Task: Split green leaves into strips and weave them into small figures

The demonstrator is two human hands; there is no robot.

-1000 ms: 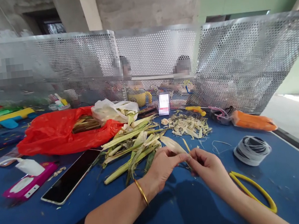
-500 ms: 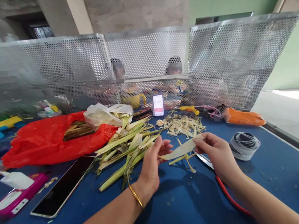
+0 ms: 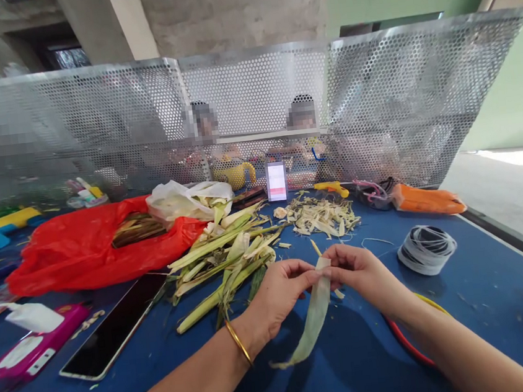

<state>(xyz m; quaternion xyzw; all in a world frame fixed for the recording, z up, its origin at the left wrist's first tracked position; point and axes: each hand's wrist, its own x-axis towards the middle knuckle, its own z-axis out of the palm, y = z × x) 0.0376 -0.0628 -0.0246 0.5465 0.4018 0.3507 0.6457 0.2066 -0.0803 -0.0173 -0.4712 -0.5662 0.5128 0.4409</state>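
Observation:
A pale green strip of corn husk [image 3: 313, 321] hangs from the fingertips of both hands, its narrow end trailing down toward me. My left hand [image 3: 285, 293], with a gold bangle at its wrist, pinches the strip's upper end. Close against it, my right hand [image 3: 350, 267] pinches the same end with thumb and forefinger. Behind the fingers a thin yellowish stalk piece [image 3: 316, 247] sticks up, mostly hidden. Beneath my right forearm show the red handles [image 3: 408, 343] of a cutting tool. A pile of corn husks [image 3: 226, 262] lies left of my hands.
Husk scraps [image 3: 326, 215] lie beyond my hands. A coil of wire [image 3: 427, 250] sits at right, an orange packet [image 3: 427, 198] behind it. At left are a red plastic bag [image 3: 75, 253], a dark phone [image 3: 114, 327] and a magenta power strip [image 3: 39, 350]. A perforated metal screen [image 3: 259, 84] crosses the back.
My left hand has moved right and closed on the husk strip beside my right hand. The strip has swung from lying nearly level to hanging down toward me.

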